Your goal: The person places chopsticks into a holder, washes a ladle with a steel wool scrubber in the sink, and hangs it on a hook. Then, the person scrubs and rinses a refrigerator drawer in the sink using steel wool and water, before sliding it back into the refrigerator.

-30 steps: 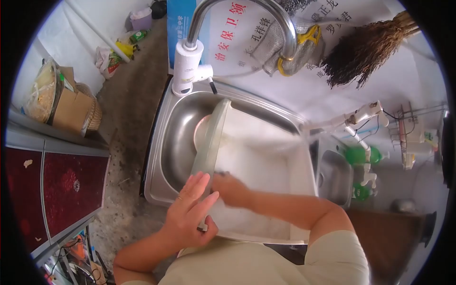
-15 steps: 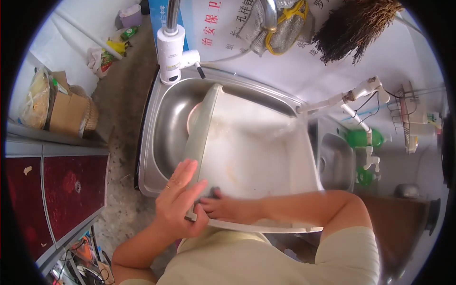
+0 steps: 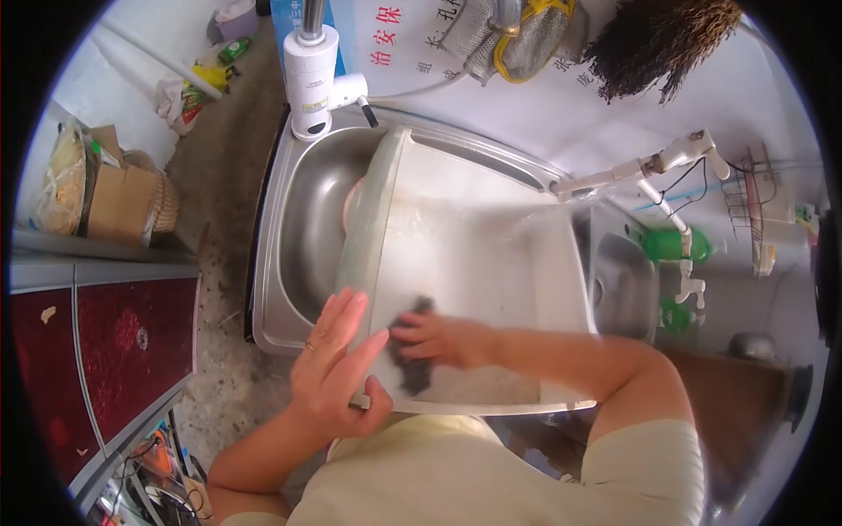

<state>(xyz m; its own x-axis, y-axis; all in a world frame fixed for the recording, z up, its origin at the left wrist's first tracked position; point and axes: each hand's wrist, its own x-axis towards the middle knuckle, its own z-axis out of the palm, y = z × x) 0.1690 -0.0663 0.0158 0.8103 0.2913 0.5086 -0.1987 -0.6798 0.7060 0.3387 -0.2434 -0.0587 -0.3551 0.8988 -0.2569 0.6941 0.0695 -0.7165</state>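
there is a pale yellow shirt (image 3: 456,473) with short sleeves (image 3: 647,460), and a thin little ring (image 3: 310,345) on the left hand (image 3: 331,373).

Rm has a plain white wall (image 3: 114,88) at upper L & a white printed board (image 3: 535,114) at top ctr, w/ red & blk Chinese characters + a blue strip down its L edge. Rough grey concrete floor (image 3: 224,307), darker twd the back, runs past a grey-framed cabinet w/ dark red panels (image 3: 132,351); beyond that, an open brown cardboard box (image 3: 121,202) sits next to a tan woven basket (image 3: 164,206). Far R: thin metal wire rack (image 3: 748,197) on the whitish side, brown flat surface (image 3: 728,412) lower down; light's bright & fairly even.
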